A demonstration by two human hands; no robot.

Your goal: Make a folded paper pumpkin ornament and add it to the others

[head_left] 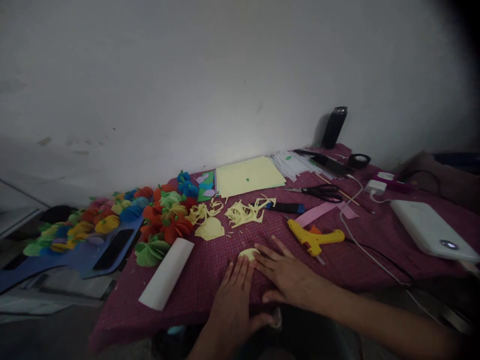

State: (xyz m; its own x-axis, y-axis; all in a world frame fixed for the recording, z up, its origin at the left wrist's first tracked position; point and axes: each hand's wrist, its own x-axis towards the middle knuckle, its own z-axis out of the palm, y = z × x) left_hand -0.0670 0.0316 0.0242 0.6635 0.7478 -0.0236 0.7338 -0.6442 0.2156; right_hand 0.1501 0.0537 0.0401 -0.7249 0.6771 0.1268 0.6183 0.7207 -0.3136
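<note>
Near the table's front edge lies a small pale yellow paper piece (249, 253), partly covered by fingers. My left hand (234, 292) lies flat with its fingertips on the near side of that piece. From the right, my right hand (283, 275) reaches over with fingers stretched out, its fingertips on the piece's right side. Both hands are open and press down on the paper. Behind them are curly yellow paper scraps (245, 214) and a cut yellow paper piece (210, 228). A yellow glue gun (315, 237) rests to the right of my right hand.
Colourful paper flowers (176, 227) crowd the left side, beside a white paper roll (167, 275). Yellow sheets (249, 176) lie at the back. Scissors (318, 192), a box cutter (287, 207), a pink strip (315, 215), a white power bank (431, 230) with cables and a black can (335, 127) are rightward.
</note>
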